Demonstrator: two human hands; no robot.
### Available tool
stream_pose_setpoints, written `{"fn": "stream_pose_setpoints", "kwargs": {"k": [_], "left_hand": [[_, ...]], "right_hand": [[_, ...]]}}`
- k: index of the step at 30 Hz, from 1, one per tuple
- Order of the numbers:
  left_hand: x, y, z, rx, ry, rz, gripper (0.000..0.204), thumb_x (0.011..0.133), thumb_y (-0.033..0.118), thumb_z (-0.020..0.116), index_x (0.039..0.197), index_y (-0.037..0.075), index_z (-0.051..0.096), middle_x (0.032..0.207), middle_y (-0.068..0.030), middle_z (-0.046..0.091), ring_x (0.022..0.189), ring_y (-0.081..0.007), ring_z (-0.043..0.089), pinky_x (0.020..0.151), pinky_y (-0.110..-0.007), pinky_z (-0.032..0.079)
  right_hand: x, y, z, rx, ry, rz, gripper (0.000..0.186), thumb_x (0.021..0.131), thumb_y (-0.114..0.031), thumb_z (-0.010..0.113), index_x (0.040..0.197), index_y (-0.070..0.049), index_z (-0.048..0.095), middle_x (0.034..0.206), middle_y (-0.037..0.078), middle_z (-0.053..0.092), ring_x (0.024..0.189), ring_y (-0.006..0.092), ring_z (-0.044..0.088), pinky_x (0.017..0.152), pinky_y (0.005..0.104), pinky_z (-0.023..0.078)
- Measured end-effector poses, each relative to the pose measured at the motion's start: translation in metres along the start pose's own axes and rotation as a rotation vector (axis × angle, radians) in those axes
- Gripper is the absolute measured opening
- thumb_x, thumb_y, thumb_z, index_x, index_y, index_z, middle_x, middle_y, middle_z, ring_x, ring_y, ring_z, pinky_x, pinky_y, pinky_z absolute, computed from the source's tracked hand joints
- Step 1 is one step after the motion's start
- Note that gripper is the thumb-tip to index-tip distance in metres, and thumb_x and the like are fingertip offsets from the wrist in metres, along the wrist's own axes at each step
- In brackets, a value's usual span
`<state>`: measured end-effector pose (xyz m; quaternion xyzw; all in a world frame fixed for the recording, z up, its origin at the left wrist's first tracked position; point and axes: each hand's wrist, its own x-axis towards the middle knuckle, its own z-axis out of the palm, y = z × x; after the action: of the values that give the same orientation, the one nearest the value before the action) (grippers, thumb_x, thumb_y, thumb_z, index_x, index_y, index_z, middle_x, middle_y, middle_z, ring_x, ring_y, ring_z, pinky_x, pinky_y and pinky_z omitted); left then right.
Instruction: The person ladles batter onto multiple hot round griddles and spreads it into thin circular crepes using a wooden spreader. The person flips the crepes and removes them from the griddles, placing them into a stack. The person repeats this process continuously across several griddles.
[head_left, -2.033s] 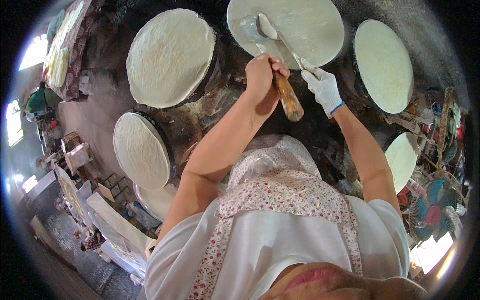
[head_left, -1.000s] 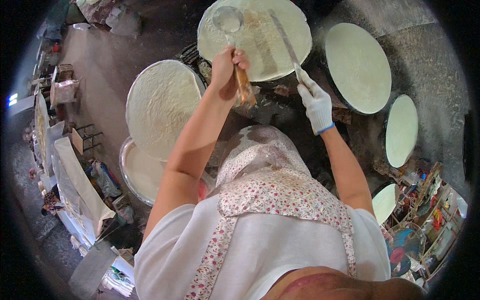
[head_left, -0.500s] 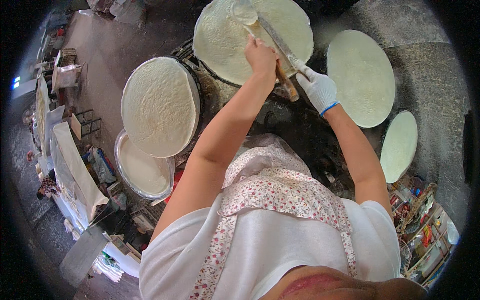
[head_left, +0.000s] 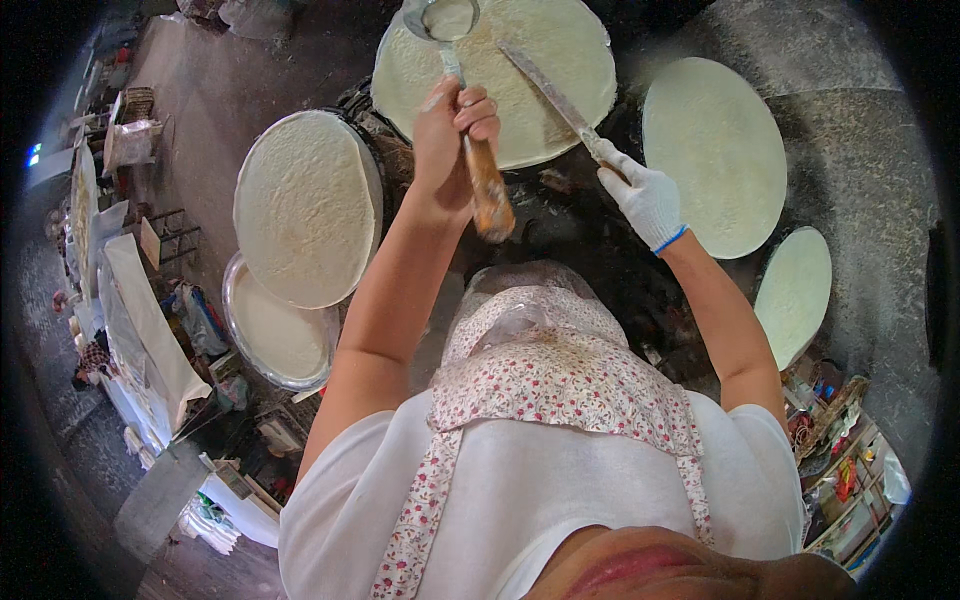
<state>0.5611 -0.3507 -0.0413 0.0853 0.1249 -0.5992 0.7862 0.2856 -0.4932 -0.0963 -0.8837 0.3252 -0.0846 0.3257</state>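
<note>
My bare left hand (head_left: pixel 450 135) is wrapped round the wooden handle (head_left: pixel 488 190) of a ladle, whose round metal cup (head_left: pixel 450 18), holding pale stuff, is over the top round surface (head_left: pixel 420 90) coated in cream-coloured batter. In my gloved right hand (head_left: pixel 642 195) is a long flat metal blade (head_left: pixel 545 85), angled up-left across that same surface, its tip right of the ladle; whether it touches cannot be told. Another round surface (head_left: pixel 300 200) with a wrinkled pale layer lies left of my left arm. A smoother pale round (head_left: pixel 715 150) is right of my right hand.
A rimmed tray (head_left: pixel 275 320) of pale liquid sits partly under the left round. A smaller round (head_left: pixel 795 290) is lower right, above cluttered racks (head_left: pixel 840 460). At far left are covered tables (head_left: pixel 150 330), a metal-framed chair (head_left: pixel 165 240) and a person in checked clothing (head_left: pixel 92 360).
Since half a second ago my left hand and the ladle have moved left, apart from the blade they crossed. My right hand is slightly further right, still gripping the blade.
</note>
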Motion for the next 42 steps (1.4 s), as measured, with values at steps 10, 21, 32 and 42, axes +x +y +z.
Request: {"fn": "stream_pose_setpoints", "kwargs": {"k": [10,21,32,42], "left_hand": [[0.094,-0.075,-0.005,0.561,0.553,0.458,0.016,0.116,0.021,0.040,0.127,0.010,0.045,0.081,-0.0049,0.051,0.058,-0.0149,0.047,0.052,-0.038,0.045],[-0.004,-0.040,0.018,-0.523,-0.205,-0.088,0.027,0.114,0.023,0.039,0.093,0.007,0.046,0.067,0.0020,0.043,0.051,-0.0095,0.046,0.049,-0.028,0.044],[-0.122,-0.047,0.022,-0.451,-0.118,0.097,0.044,0.119,0.030,0.031,0.147,0.000,0.048,0.075,0.0001,0.041,0.049,-0.0082,0.044,0.045,-0.026,0.043],[-0.202,-0.059,0.024,-0.452,0.035,0.208,0.042,0.119,0.028,0.033,0.149,0.002,0.045,0.076,-0.0005,0.041,0.049,-0.0072,0.042,0.043,-0.023,0.043]], "right_hand": [[0.054,0.004,-0.015,0.280,-0.034,0.128,0.043,0.102,-0.034,0.067,0.142,-0.016,0.068,0.125,0.018,0.075,0.112,0.0262,0.074,0.097,0.0347,0.055],[0.070,0.001,-0.030,-0.264,-0.126,-0.017,0.037,0.104,-0.041,0.061,0.138,-0.030,0.069,0.104,0.016,0.078,0.090,0.0362,0.075,0.076,0.0450,0.059],[0.023,-0.001,-0.003,0.745,-0.145,0.129,0.044,0.107,-0.020,0.064,0.147,-0.004,0.062,0.142,0.007,0.069,0.130,0.0150,0.063,0.111,0.0283,0.046],[0.059,-0.041,0.020,0.636,-0.119,-0.069,0.042,0.105,-0.016,0.067,0.144,-0.001,0.064,0.141,0.010,0.070,0.130,0.0140,0.061,0.114,0.0278,0.042]]}}
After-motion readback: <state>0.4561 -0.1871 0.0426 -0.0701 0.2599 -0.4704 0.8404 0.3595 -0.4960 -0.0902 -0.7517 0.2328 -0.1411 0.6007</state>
